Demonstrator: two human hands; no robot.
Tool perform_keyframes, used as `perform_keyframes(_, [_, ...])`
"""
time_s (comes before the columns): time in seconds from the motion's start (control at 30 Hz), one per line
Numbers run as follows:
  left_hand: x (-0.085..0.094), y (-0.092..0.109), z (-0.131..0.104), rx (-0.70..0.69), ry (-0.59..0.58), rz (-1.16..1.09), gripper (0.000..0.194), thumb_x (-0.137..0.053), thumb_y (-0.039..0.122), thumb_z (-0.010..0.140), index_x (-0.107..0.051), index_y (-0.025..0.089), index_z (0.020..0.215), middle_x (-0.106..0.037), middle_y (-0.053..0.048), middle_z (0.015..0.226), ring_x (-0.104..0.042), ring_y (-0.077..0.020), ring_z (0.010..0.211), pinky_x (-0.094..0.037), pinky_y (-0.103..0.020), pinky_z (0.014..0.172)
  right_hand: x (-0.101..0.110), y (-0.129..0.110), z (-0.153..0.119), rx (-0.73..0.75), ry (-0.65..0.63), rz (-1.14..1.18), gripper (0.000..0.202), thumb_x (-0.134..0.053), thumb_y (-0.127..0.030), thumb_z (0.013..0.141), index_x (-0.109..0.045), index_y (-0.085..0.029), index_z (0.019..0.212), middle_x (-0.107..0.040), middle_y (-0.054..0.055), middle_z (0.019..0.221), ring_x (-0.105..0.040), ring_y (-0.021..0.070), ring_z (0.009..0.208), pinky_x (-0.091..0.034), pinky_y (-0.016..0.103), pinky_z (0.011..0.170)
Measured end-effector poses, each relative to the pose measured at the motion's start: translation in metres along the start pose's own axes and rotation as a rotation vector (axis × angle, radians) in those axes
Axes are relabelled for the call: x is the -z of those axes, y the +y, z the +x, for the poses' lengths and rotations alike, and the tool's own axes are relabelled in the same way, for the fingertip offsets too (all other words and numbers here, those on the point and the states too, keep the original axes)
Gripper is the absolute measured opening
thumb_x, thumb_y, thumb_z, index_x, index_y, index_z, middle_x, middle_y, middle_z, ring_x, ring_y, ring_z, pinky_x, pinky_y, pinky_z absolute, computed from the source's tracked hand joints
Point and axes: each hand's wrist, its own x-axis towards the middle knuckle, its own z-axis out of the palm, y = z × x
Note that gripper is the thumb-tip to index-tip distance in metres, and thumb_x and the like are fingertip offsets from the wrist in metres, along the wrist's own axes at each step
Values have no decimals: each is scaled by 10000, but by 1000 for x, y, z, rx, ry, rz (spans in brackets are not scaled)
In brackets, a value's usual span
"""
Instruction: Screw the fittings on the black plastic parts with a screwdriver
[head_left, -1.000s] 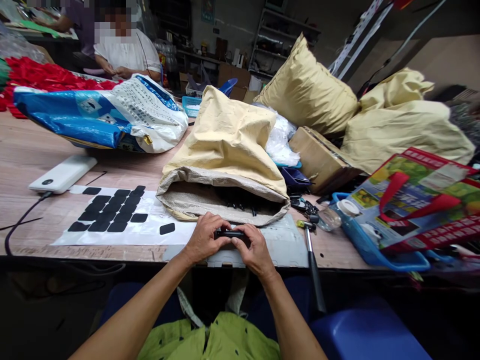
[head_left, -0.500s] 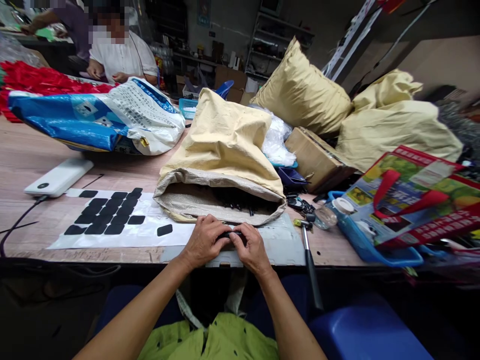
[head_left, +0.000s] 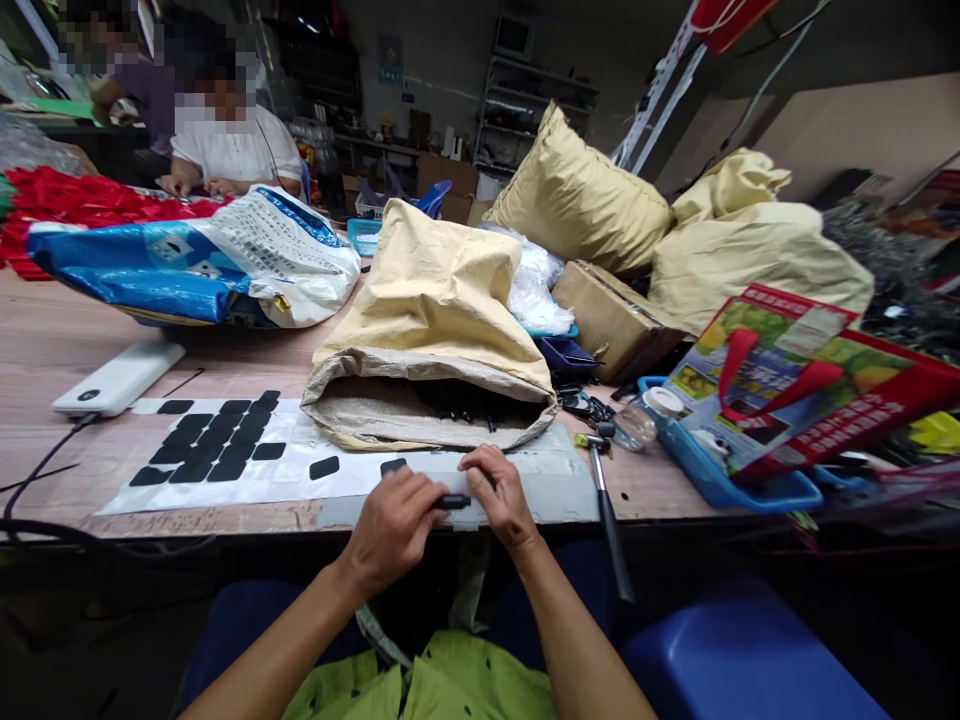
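My left hand (head_left: 396, 520) is closed round a short black rod-like piece (head_left: 453, 502), whose end sticks out toward the right. Just across from that end is my right hand (head_left: 498, 496), its fingers curled with the thumb against them; whatever they hold, if anything, is hidden. Both hands are over a grey board (head_left: 547, 490) at the table's front edge. Behind them lies a cream cloth sack (head_left: 442, 290), its rolled mouth toward me and dark small pieces (head_left: 480, 405) inside. Black rounded patches (head_left: 214, 440) cover part of a white sheet (head_left: 292, 480) on the left.
A hammer (head_left: 604, 500) overhangs the front edge on the right, near a blue basket (head_left: 772, 490) and a red printed bag (head_left: 795, 390). At left are a white power bank (head_left: 120, 378) and a blue-white sack (head_left: 202, 255). Two people sit or stand behind, one in a white top (head_left: 232, 150).
My hands have moved apart, and the black piece now shows in my left hand. Another black patch is visible beside my left hand. The whole view has shifted slightly.
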Motion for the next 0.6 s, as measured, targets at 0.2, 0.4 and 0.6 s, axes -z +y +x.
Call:
perform_keyframes(0.2, [-30, 16, -75, 105, -374, 2, 252, -512, 230, 947, -671, 268, 1138, -693, -93, 994, -629, -261, 899, -478, -398, 779, 3, 9, -1, -122, 157, 194, 327, -476, -447, 991, -656, -200, 876, -582, 36, 845, -554, 194, 821, -438, 318, 765])
perform_keyframes(0.4, [-38, 12, -77, 420, -570, 32, 444, -653, 173, 794, -663, 276, 1226, -719, -89, 1090, -704, -299, 976, -509, -379, 818, 3, 5, -1, -95, 182, 176, 278, -524, -416, 976, -640, -198, 849, -565, 19, 813, -545, 184, 798, -422, 311, 757])
perform_keyframes(0.6, [6, 0, 36, 323, -208, -207, 225, -576, 300, 903, -744, 238, 1039, -767, -35, 910, -684, -198, 801, -506, -300, 753, 1, 6, -2, -80, 134, 116, 260, -542, -394, 970, -653, -196, 841, -575, 22, 800, -538, 180, 771, -417, 307, 721])
